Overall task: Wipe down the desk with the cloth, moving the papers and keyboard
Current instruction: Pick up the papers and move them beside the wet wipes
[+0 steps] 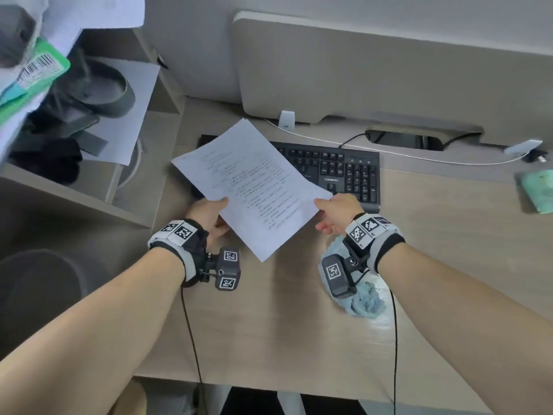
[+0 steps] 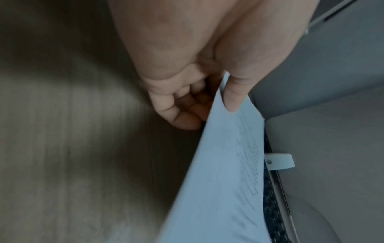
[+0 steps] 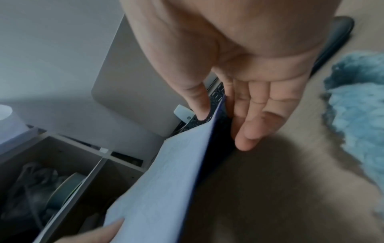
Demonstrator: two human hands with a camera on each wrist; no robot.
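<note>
White printed paper sheets (image 1: pixel 248 187) fill the middle of the head view, lifted off the pale wood-grain tabletop (image 1: pixel 284 330) and overlapping the left end of the black plastic keyboard (image 1: pixel 338 172). The left hand (image 1: pixel 209 218) pinches their left edge and the right hand (image 1: pixel 336 211) grips their right edge. The crumpled light-blue fluffy cloth (image 1: pixel 366 301) lies on the tabletop at lower right of centre, under the right wrist.

From the left wrist view, the left hand (image 2: pixel 193 78) has its thumb on top of the sheets (image 2: pixel 224 172) and curled fingers beneath, a light pinch near one edge.

In the right wrist view, the right hand (image 3: pixel 239 78) clamps the sheets (image 3: pixel 166 184) between thumb and nearly straight fingers; the cloth (image 3: pixel 357 105) sits at right of frame.

Such shallow edge holds could let the sheets fan apart or slip, and setting them back on the keyboard would leave it still to be cleared.
</note>
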